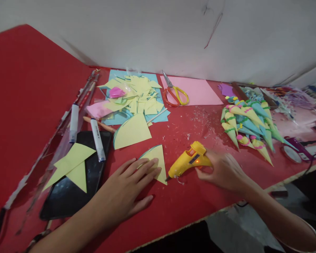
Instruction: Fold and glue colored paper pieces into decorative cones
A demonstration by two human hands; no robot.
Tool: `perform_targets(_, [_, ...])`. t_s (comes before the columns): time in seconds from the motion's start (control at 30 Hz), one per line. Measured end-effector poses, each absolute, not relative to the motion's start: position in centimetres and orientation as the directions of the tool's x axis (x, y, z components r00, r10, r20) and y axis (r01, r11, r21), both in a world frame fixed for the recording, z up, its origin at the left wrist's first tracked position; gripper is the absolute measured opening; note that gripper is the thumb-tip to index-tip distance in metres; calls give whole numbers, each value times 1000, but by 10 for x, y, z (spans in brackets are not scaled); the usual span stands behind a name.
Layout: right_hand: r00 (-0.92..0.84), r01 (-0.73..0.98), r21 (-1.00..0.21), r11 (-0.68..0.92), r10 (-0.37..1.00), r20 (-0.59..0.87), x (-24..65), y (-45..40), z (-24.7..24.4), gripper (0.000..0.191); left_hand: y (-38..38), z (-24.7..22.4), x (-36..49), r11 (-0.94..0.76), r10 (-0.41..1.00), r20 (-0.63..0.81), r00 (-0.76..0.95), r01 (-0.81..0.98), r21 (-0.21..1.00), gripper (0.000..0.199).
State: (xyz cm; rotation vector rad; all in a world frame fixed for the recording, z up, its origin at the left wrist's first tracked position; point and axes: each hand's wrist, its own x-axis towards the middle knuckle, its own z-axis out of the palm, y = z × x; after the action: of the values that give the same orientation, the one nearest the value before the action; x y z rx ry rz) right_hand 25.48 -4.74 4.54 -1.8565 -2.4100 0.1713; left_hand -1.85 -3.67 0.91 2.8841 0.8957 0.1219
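Observation:
My right hand (pixel 222 171) is wrapped round the handle of a yellow glue gun (pixel 185 162), whose small light glows orange. The gun's nozzle is at the pointed corner of a pale yellow paper wedge (pixel 158 156) with a curved blue-green edge. Flat on that wedge lies my left hand (pixel 133 186), fingers stretched out, thumb on the table. Just behind it rests a larger yellow paper wedge (pixel 135 131). Left of my hand, yellow paper scraps (pixel 77 160) lie over a black tablet-like slab (pixel 65 196).
Paper scraps (pixel 142 89) are heaped on blue sheets at the back. Scissors (pixel 175 93) lie on a pink sheet (pixel 200 91). Several decorated paper cones (pixel 247 117) are piled at right. Two white markers (pixel 98 140) lie at left. The red table (pixel 197 207) ends at a front edge.

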Motion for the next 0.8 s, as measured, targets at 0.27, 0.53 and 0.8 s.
perform_targets(0.27, [-276, 954, -129, 272, 961, -12, 256, -48, 46, 14, -36, 9, -18, -807, 581, 50, 812, 567, 167, 51])
perform_targets(0.53, [-280, 955, -107, 278, 960, -8, 256, -47, 48, 11, -37, 8, -17, -812, 578, 57, 814, 567, 138, 52])
perform_targets(0.8, [-264, 957, -128, 260, 965, -14, 256, -46, 48, 12, -36, 10, -17, -816, 575, 80, 814, 564, 127, 52])
